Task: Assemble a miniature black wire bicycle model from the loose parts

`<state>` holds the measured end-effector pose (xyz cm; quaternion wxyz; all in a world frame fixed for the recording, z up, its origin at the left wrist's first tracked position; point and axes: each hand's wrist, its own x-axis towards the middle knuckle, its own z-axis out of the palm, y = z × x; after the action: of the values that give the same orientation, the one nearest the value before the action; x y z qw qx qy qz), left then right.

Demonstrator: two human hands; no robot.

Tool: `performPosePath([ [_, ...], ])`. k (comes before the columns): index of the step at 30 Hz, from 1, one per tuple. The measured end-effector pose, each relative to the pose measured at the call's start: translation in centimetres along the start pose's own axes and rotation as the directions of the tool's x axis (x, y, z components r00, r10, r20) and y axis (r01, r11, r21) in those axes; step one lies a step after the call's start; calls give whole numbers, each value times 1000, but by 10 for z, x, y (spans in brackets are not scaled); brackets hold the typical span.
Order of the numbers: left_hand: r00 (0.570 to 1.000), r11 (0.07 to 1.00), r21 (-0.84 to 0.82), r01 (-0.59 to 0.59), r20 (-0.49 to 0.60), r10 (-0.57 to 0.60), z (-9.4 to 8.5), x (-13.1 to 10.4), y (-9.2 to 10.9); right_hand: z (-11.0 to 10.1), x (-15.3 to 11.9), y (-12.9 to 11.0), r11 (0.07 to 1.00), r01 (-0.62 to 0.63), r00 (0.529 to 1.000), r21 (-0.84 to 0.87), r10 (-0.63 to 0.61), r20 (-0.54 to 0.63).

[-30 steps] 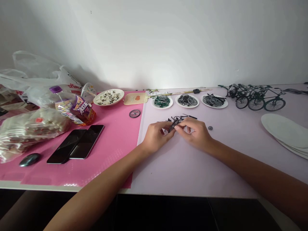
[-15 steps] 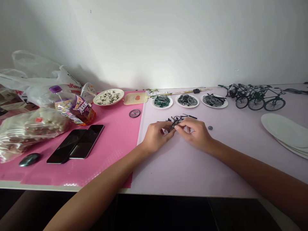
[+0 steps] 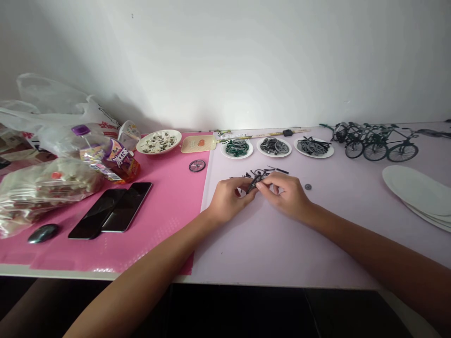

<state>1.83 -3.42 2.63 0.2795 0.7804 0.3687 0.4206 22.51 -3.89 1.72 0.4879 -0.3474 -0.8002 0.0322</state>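
A small dark toy bicycle wheel [image 3: 252,185], seen nearly edge-on, is gripped between the thumb and fingers of my left hand [image 3: 228,199]. My right hand [image 3: 287,195] has its fingers closed at the wheel's right side; whether a smaller piece sits in that pinch is hidden. Just behind the hands lie loose black bicycle parts [image 3: 259,172], partly covered by the fingers. A thin black screwdriver [image 3: 281,170] rests beside them. To the right of my right hand is a small grey toothed disc [image 3: 307,187]. Another spoked wheel [image 3: 197,165] lies flat on the pink mat.
White plates with green parts [image 3: 237,148], black parts [image 3: 274,147] and grey wheels [image 3: 314,147] line the back. Model bicycles [image 3: 377,143] stand right of them, behind stacked plates [image 3: 417,190]. Phones [image 3: 111,211], a mouse [image 3: 43,233], a drink bottle [image 3: 109,157] and bags occupy the left.
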Motion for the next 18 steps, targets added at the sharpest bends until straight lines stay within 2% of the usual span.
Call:
performPosePath([
  [18, 1000, 999, 32, -9, 15, 9, -1, 0, 0, 0, 0, 0, 999, -35, 999, 10, 35, 23],
])
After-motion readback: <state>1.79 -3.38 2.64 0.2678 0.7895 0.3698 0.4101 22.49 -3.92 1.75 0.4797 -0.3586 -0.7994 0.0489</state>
